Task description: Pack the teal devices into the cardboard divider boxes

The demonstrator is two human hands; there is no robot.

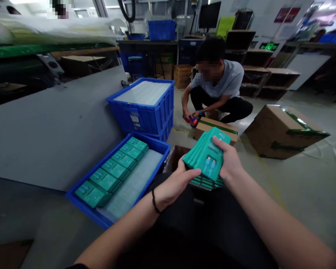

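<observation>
A fanned stack of flat teal boxes (203, 151), each with blue cable connectors pictured on its face, is held between both my hands. My left hand (183, 173) grips the near left edge, its thumb lying on top. On the right side my right hand (226, 157) clasps the stack, thumb on the upper face. More teal packs (203, 182) show just below, partly hidden by the held ones. To the left, a blue crate (111, 224) carries a row of teal box stacks (117, 168) along its far side, over a translucent white layer (134, 183).
Blue bins (145, 116) stacked beyond the crate hold white sheets. An open carton (176, 157) stands by my knees. A crouching person (226, 82) handles a red and blue tool (192, 120) by a taped carton (216, 129). A larger carton (285, 130) sits right; a grey panel (58, 123) stands left.
</observation>
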